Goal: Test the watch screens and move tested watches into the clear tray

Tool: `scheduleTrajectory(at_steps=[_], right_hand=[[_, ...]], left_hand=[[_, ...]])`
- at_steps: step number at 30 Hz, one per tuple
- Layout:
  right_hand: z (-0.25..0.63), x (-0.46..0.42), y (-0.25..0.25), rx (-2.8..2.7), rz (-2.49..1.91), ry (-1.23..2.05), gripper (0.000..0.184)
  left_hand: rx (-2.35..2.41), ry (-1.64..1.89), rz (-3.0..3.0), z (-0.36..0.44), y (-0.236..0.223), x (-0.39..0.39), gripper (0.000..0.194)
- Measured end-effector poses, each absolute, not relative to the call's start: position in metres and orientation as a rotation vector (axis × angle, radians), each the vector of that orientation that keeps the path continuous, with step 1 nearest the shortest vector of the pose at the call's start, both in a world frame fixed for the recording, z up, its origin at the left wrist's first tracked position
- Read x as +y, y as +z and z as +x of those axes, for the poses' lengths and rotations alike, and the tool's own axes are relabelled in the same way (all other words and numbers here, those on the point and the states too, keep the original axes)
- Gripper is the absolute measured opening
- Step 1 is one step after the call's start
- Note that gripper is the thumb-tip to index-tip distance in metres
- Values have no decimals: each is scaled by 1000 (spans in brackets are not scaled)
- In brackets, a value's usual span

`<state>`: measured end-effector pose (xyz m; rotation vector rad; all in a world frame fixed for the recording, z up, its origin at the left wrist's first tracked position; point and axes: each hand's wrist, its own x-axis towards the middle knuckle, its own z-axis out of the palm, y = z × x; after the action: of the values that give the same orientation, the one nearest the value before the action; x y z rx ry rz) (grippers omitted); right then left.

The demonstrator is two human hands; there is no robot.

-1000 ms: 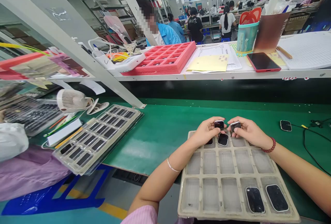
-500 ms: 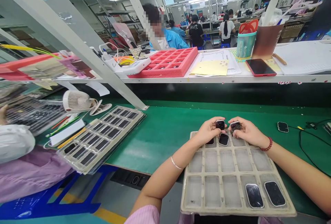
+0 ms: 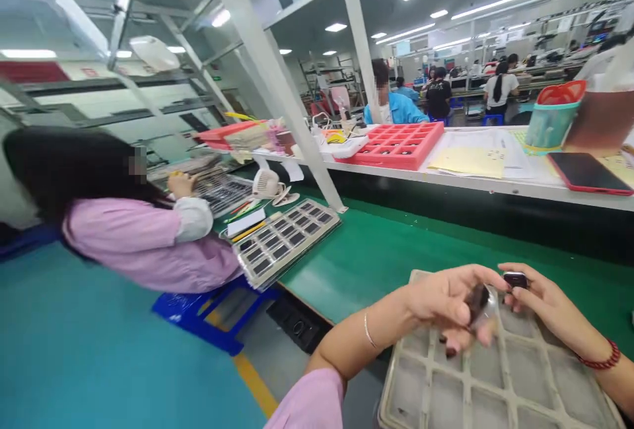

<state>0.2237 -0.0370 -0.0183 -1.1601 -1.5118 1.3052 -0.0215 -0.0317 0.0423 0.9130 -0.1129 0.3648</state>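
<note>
The person's left hand (image 3: 443,303) and right hand (image 3: 547,303) are apart but close together, above a beige compartment tray (image 3: 396,396) on the green tabletop (image 3: 376,264). The left hand grips a motion-blurred dark glass module (image 3: 478,303), and the right hand pinches a small dark module (image 3: 515,279). Further left, a clear tray of dark panels (image 3: 284,241) lies on the tabletop, and a co-worker in a pink smock (image 3: 148,237) sits beyond it, 1 hand (image 3: 181,185) over a stack of parts.
</note>
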Motion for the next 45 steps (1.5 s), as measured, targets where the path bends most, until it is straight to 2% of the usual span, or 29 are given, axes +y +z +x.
scheduleTrajectory(at_steps=[2,6,8,12,19,21,25,27,30,33,40,45], right_hand=[[223,-36,-16,-1516,-1157,1304,44],[220,-38,-9,-1498,-1147,1336,45],[220,-39,-9,-1498,-1150,1333,41],[222,-40,-10,-1528,-1175,1294,29],[222,-43,-7,-1512,-1159,1325,31],[223,-43,-7,-1511,-1162,1320,32],[222,-42,-7,-1510,-1162,1335,32],[222,-42,-7,-1516,-1155,1326,31],[220,-41,-6,-1525,-1142,1296,30],[220,-41,-6,-1510,-1143,1312,31],[219,-41,-7,-1523,-1163,1311,30],[220,-41,-8,-1541,-1167,1311,30]], left_hand=[[-169,293,894,-18,52,-50,65],[-136,90,811,-19,60,-76,97],[-114,-7,826,-20,61,-81,102],[-164,-126,922,-11,60,-82,82],[-190,-172,913,11,52,-80,54],[-179,-168,896,10,53,-82,54],[-104,-68,941,-3,63,-83,77],[-32,101,975,-9,66,-76,81],[214,490,1094,-11,61,-53,66],[538,700,1246,-4,45,-27,60],[784,705,1350,5,15,-11,38],[794,677,1335,5,15,-11,42]])
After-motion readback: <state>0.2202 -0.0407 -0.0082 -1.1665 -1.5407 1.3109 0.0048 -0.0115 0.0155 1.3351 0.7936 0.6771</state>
